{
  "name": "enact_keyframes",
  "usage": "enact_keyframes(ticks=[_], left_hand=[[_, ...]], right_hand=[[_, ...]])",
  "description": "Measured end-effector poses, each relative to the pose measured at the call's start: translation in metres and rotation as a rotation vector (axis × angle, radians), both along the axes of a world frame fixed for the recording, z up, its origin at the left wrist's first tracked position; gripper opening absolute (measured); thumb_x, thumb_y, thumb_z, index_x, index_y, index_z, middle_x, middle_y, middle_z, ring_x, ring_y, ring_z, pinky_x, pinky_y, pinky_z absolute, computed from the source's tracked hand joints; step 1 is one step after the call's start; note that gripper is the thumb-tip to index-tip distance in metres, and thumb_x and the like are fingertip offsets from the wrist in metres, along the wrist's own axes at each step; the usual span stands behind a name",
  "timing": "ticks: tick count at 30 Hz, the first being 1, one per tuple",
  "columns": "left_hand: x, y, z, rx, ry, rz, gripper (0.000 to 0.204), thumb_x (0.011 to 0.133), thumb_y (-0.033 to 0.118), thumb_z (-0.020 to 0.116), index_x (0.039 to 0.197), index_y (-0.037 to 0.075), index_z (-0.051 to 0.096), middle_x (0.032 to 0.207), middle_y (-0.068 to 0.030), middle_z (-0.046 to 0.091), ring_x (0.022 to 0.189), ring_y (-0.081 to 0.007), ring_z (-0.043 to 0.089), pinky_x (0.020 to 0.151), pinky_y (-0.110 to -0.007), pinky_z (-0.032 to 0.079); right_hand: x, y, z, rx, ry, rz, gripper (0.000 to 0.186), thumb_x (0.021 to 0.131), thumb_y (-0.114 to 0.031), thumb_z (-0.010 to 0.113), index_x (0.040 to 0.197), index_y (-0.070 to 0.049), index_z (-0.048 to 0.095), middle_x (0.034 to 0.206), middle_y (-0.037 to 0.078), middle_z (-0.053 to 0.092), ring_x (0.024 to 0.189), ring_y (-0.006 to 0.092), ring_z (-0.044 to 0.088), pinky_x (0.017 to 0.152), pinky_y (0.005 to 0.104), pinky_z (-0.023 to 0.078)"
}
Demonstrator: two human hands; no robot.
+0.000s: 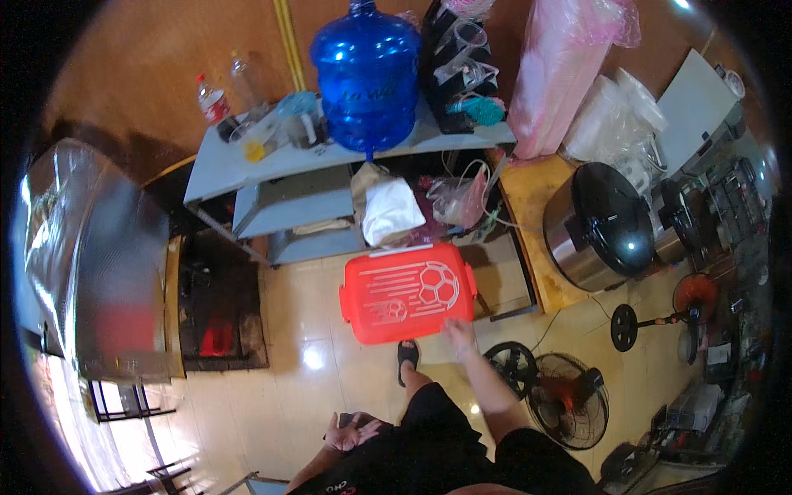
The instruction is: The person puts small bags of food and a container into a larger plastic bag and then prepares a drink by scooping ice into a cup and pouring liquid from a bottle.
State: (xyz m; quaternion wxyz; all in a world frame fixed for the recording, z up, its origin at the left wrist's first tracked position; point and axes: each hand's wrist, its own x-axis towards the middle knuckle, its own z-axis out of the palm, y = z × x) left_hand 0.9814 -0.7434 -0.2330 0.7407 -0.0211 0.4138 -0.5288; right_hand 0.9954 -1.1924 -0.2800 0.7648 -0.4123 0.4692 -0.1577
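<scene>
A red plastic box (384,289) with a lid and white football graphics sits in front of the metal shelving unit, at the centre. My right hand (457,334) reaches to its lower right corner, fingers slightly blurred and loosely open; whether they touch it is unclear. My left hand (353,431) is low by my dark shorts, palm up, fingers spread and holding nothing. My sandalled foot (406,361) is on the tiled floor just below the box.
Above are a shelf (214,177) with a blue water jug (363,82) and bottles. Rice cookers (594,223) stand on a wooden table (516,186) at right. Fans (568,396) are on the floor lower right; a foil-covered unit (99,256) stands left.
</scene>
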Motion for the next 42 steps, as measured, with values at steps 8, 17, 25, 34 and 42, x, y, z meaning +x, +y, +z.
enact_keyframes(ticks=[8,17,25,34,42], left_hand=[[0.052,-0.122,-0.06,0.526,-0.904,-0.734,0.057,0.093,0.04,0.056,0.136,0.007,0.039,0.125,-0.0137,0.051,0.109,-0.0335,0.056,0.086,-0.047,0.05],[0.099,-0.12,-0.114,0.788,-1.902,-1.061,0.034,0.091,0.027,0.061,0.112,0.0,0.055,0.097,-0.0097,0.063,0.092,-0.0215,0.063,0.075,-0.035,0.051],[0.168,-0.117,-0.091,1.104,-1.04,-0.706,0.026,0.091,0.012,0.061,0.112,0.0,0.052,0.103,-0.0136,0.064,0.091,-0.0241,0.064,0.077,-0.037,0.056],[0.142,-0.143,-0.11,0.899,-2.024,-1.337,0.029,0.087,0.018,0.055,0.109,-0.001,0.058,0.1,-0.0179,0.066,0.093,-0.0308,0.063,0.08,-0.038,0.049],[0.162,-0.139,-0.099,0.947,-1.766,-1.045,0.034,0.086,0.023,0.052,0.111,0.002,0.059,0.101,-0.0182,0.066,0.097,-0.026,0.064,0.083,-0.037,0.048]], right_hand=[[0.367,-0.278,0.401,-1.514,-0.27,0.009,0.017,0.089,-0.019,0.061,0.092,-0.002,0.065,0.082,0.011,0.067,0.074,0.0213,0.064,0.068,0.0325,0.05],[0.484,-0.391,0.461,-2.206,0.191,0.508,0.019,0.083,-0.017,0.056,0.096,-0.008,0.067,0.093,0.017,0.067,0.086,0.036,0.064,0.078,0.0459,0.051],[0.493,-0.393,0.467,-2.147,0.131,0.347,0.014,0.076,-0.016,0.061,0.082,-0.004,0.061,0.086,0.015,0.063,0.085,0.0349,0.061,0.076,0.0468,0.049],[0.507,-0.378,0.453,-2.079,0.233,0.202,0.024,0.075,-0.015,0.064,0.094,-0.009,0.051,0.079,0.014,0.063,0.073,0.0372,0.061,0.066,0.0464,0.048],[0.495,-0.389,0.462,-2.207,0.067,-0.005,0.031,0.078,-0.016,0.064,0.107,-0.009,0.055,0.09,0.014,0.067,0.087,0.0336,0.063,0.078,0.0442,0.048]])
